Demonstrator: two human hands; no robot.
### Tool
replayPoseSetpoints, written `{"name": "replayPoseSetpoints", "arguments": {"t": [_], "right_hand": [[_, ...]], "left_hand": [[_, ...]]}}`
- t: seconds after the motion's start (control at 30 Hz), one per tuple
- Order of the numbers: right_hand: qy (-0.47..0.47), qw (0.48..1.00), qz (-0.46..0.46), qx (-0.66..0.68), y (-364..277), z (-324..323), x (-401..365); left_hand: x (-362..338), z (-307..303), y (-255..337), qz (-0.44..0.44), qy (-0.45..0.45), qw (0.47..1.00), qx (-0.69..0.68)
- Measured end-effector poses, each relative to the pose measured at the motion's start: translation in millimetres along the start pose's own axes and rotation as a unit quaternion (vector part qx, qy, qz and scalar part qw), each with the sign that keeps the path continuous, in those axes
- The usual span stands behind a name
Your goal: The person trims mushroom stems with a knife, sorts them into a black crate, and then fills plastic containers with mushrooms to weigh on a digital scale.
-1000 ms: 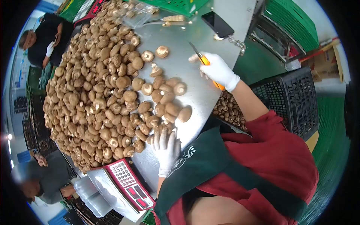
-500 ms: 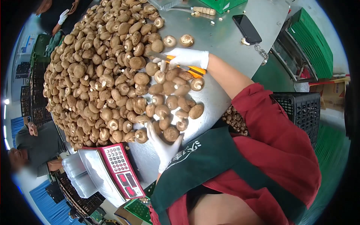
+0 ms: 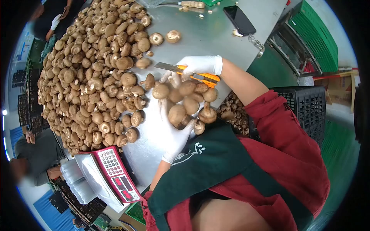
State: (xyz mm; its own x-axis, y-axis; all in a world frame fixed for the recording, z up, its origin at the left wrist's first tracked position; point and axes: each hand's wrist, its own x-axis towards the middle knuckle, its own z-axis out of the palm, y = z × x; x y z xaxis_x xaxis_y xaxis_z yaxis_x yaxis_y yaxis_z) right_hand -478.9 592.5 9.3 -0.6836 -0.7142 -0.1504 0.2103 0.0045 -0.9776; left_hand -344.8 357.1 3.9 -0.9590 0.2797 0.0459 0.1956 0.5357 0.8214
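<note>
My right hand, in a white glove, grips an orange utility knife with its blade out, pointing left. Its fingers also reach down against shiitake mushrooms. Below it, my gloved left hand lies on the table with thumb and fingers spread, cupped against the near side of the same cluster. Between both hands sit several brown mushrooms, close to the table's edge. One mushroom with its stem up is at that edge. Parts of my left fingers are hidden behind the caps.
A large mushroom heap covers the left of the metal table. A red scale stands at the lower left. A phone and a wooden-handled tool lie farther back. Mushrooms lie below the edge, beside a black crate.
Both hands have drawn the loose mushrooms toward my body, away from the heap. My left hand moved up and right; a bare strip of table now shows between heap and cluster.
</note>
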Motion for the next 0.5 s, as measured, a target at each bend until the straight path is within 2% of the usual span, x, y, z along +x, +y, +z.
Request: {"name": "replayPoseSetpoints", "arguments": {"t": [0.03, 0.07, 0.17, 0.2, 0.23, 0.3, 0.37, 0.43, 0.5], "right_hand": [[0.005, 1.0, 0.018, -0.01, 1, -1, -10], [0.004, 1.0, -0.023, -0.021, 6, -2, -21], [0.027, 0.999, 0.013, 0.023, 28, -2, -57], [0.052, 0.998, 0.029, 0.014, 33, -4, -75], [0.076, 0.996, 0.046, 0.006, 39, -5, -93], [0.139, 0.986, 0.068, 0.059, 22, 9, -131], [0.232, 0.967, 0.068, 0.076, 17, 24, -170], [0.234, 0.971, 0.036, 0.038, 12, 33, -200], [0.284, 0.952, 0.098, 0.05, 21, 45, -223]], "left_hand": [[3, 4, 5, 0.004, -0.005, 1.0, -0.01], [4, 9, 15, -0.024, -0.027, 0.995, -0.093], [11, 17, 34, 0.048, -0.129, 0.99, -0.005], [6, 35, 22, 0.028, -0.137, 0.985, -0.099], [8, 46, 23, 0.044, -0.155, 0.979, -0.127], [10, 62, 39, 0.098, -0.164, 0.976, -0.105], [14, 81, 46, 0.11, -0.229, 0.95, -0.181], [12, 93, 61, 0.136, -0.325, 0.912, -0.211], [3, 105, 55, 0.181, -0.42, 0.875, -0.159]]}}
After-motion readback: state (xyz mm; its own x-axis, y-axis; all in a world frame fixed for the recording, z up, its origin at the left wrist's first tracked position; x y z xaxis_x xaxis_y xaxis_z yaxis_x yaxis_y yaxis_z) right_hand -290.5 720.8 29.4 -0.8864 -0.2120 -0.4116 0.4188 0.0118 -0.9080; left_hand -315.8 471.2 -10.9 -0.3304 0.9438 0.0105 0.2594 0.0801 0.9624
